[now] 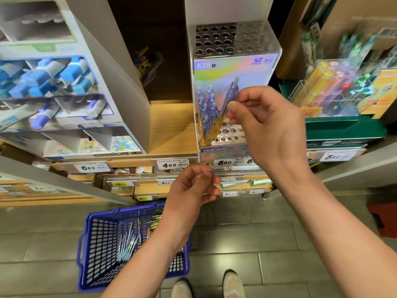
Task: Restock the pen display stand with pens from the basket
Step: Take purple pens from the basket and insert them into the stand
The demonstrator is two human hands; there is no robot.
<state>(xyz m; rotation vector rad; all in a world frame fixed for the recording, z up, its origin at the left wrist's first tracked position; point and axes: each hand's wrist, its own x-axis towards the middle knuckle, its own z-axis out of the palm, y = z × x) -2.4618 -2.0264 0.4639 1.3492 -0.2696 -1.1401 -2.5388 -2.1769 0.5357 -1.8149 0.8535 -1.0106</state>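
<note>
A clear acrylic pen display stand (233, 66) marked K35 sits on the wooden shelf. Its upper tier of holes is empty. Several translucent purple pens (205, 110) stand in the left of its lower tier. My right hand (268, 127) pinches one purple pen (231, 96) between thumb and fingers, tilted, with its lower end over the lower tier's holes. My left hand (193, 188) hovers below the shelf edge with fingers curled; nothing shows clearly in it. On the floor, a blue plastic basket (96, 244) holds several loose pens (126, 246).
A cardboard display of blue correction tapes (53, 80) stands left of the stand, and a green tray with stationery (343, 127) is on the right. Price labels (171, 164) line the shelf edge. My shoes (232, 284) are beside the basket.
</note>
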